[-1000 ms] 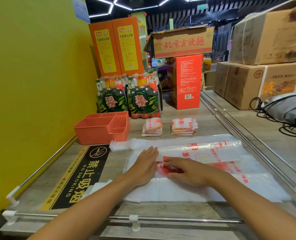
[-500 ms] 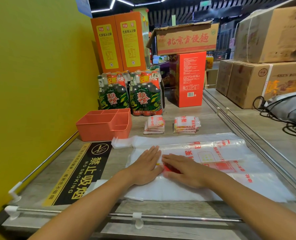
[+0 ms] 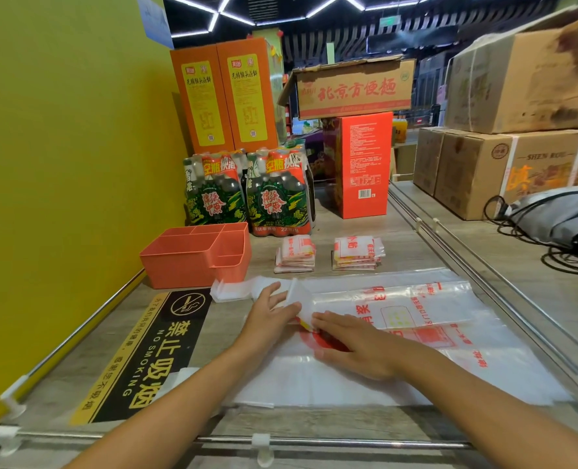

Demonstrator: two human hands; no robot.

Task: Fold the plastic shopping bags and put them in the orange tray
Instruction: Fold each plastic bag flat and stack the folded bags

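Wood-grain shelf (image 3: 365, 231) with a rail edge beside a yellow wall (image 3: 60, 164).

A yellow-green wall (image 3: 60, 164) is running along the left of a wood-grain shelf (image 3: 341, 228) edged by metal rails (image 3: 331, 443), white strip lights (image 3: 213, 18) are glowing on a dark ceiling, and cardboard boxes (image 3: 517, 170) are standing stacked at the right.

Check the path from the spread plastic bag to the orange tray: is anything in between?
Nothing visible blocks it. The plastic bag lies right of the orange tray; only bare shelf and the bag's own handle end separate them.
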